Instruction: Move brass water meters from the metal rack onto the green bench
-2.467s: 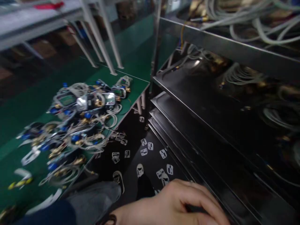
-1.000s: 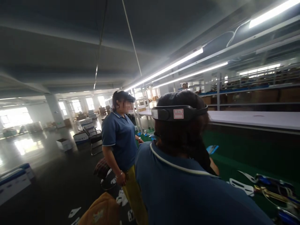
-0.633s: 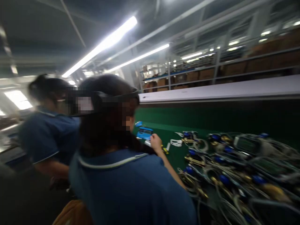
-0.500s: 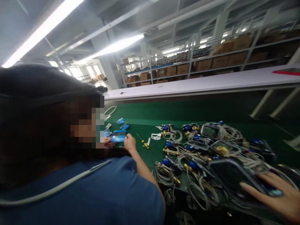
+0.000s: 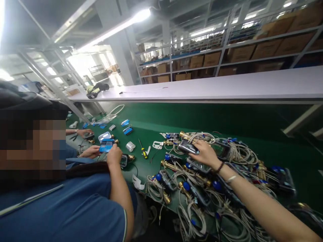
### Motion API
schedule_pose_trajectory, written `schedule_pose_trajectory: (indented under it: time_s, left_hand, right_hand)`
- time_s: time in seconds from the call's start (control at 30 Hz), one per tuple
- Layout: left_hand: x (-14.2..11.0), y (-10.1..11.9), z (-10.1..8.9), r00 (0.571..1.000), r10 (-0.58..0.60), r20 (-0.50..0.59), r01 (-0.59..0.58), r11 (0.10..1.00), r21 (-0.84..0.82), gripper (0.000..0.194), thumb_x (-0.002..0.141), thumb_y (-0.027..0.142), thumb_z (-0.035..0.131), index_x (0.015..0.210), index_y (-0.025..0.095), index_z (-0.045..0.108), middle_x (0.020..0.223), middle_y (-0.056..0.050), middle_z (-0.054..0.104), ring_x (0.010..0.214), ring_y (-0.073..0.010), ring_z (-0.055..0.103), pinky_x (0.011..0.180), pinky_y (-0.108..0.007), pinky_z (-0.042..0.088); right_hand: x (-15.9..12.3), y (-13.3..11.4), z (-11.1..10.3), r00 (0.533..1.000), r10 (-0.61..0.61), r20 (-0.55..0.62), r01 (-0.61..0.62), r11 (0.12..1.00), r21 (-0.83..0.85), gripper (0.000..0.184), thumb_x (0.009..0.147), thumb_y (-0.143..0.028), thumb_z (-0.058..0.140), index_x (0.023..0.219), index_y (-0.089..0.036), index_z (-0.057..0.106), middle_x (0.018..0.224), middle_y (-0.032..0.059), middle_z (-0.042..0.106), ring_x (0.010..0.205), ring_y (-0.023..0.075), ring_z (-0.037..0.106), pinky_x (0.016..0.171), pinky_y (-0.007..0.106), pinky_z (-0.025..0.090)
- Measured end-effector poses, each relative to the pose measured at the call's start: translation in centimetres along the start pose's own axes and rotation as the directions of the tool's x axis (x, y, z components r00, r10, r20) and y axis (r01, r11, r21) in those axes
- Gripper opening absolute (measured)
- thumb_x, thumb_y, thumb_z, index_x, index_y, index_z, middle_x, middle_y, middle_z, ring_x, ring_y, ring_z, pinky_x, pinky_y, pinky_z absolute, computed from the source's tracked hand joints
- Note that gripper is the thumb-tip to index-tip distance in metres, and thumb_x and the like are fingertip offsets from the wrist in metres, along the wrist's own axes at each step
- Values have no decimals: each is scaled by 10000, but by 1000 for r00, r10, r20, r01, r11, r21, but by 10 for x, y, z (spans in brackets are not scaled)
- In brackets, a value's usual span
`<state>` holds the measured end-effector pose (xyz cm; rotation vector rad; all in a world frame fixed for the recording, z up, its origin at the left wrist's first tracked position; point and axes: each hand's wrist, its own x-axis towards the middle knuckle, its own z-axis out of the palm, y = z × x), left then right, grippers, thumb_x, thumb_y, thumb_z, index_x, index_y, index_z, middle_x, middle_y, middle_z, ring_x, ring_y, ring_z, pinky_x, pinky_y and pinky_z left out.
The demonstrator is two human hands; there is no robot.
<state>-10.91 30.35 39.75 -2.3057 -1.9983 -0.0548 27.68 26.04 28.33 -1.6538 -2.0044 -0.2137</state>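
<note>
My right hand (image 5: 206,154) reaches in from the lower right, with a dark bead bracelet on its wrist. Its fingers are closed on a grey meter unit (image 5: 186,147) at the far side of a pile of meters (image 5: 202,188) with brass fittings, blue caps and white cables. The pile lies on a green belt (image 5: 227,122). My left hand is out of sight.
A co-worker in a blue shirt (image 5: 63,211) sits close at my left, holding a blue device (image 5: 106,146) in both hands. A yellow-handled screwdriver (image 5: 143,153) and a white plastic piece (image 5: 158,145) lie between us. A white shelf (image 5: 227,85) runs behind the belt; racks of cardboard boxes (image 5: 264,50) stand beyond.
The view swung from a dark metal rack, past two people, down to the belt. My right hand moved from the pile's near right edge to its far side and closed on a meter unit.
</note>
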Motion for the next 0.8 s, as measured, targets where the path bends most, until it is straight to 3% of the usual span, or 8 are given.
schedule_pose_trajectory:
  time_s: [0.17, 0.3, 0.4, 0.5, 0.6, 0.67, 0.73, 0.8]
  left_hand:
    - [5, -1, 3, 998, -43, -36, 45, 998, 49, 299, 907, 339, 562, 1128, 139, 582, 1118, -70, 598, 993, -227, 597, 848, -411, 525]
    - [8, -7, 7, 998, -48, -46, 52, 995, 90, 289, 912, 333, 548, 1121, 138, 589, 1109, -66, 598, 1002, -233, 592, 857, -413, 521]
    - [12, -11, 12, 998, -47, -40, 52, 991, 124, 292, 914, 334, 542, 1127, 139, 586, 1112, -72, 594, 1002, -230, 588, 862, -419, 518]
    - [17, -14, 18, 998, -53, -25, 56, 987, 153, 291, 918, 333, 537, 1126, 134, 583, 1117, -77, 596, 1002, -225, 588, 864, -422, 516]
    - [21, -18, 23, 998, -51, -21, 54, 983, 175, 280, 921, 334, 531, 1112, 138, 589, 1099, -76, 605, 992, -215, 593, 866, -422, 512]
    - [21, -21, 24, 999, -29, -33, 35, 982, 186, 277, 921, 341, 530, 1094, 134, 597, 1084, -71, 614, 990, -217, 596, 870, -422, 510]
    - [22, -22, 26, 998, 21, -52, -10, 981, 194, 287, 915, 350, 544, 1095, 133, 594, 1086, -74, 612, 984, -217, 599, 859, -419, 515]
    - [27, -12, 34, 989, 127, -69, -112, 974, 195, 311, 907, 358, 561, 1126, 138, 576, 1113, -82, 600, 979, -213, 600, 842, -415, 522]
  right_hand:
    - [56, 9, 69, 979, 0, 203, -4, 1000, 22, 270, 857, -363, 621, 1014, -143, 611, 1124, 88, 598, 1046, 220, 559, 917, 434, 458]
    - [70, 13, 110, 938, 84, 336, -107, 993, 50, 273, 894, -359, 587, 1065, -145, 602, 1100, 75, 609, 988, 203, 594, 860, 419, 504]
    - [68, 19, 126, 914, 161, 373, -208, 974, 87, 273, 898, -342, 588, 1081, -141, 597, 1103, 75, 611, 975, 199, 603, 846, 412, 516]
    - [56, 26, 123, 913, 227, 339, -289, 946, 145, 265, 903, -332, 581, 1093, -147, 598, 1127, 78, 608, 998, 202, 599, 874, 425, 505]
    - [23, 29, 102, 927, 294, 233, -345, 912, 222, 258, 905, -331, 577, 1092, -155, 604, 1151, 81, 606, 1054, 214, 581, 923, 448, 478]
    - [-17, 27, 82, 922, 364, 128, -386, 881, 273, 245, 907, -329, 573, 1076, -156, 614, 1140, 81, 615, 1072, 215, 575, 945, 453, 464]
    - [-73, 18, 63, 883, 469, 15, -449, 836, 316, 223, 917, -324, 557, 1046, -155, 626, 1094, 75, 635, 1044, 202, 590, 935, 438, 472]
    - [-140, 1, 49, 794, 601, -92, -541, 768, 344, 211, 930, -322, 533, 1009, -155, 636, 1036, 66, 653, 977, 181, 613, 894, 406, 497]
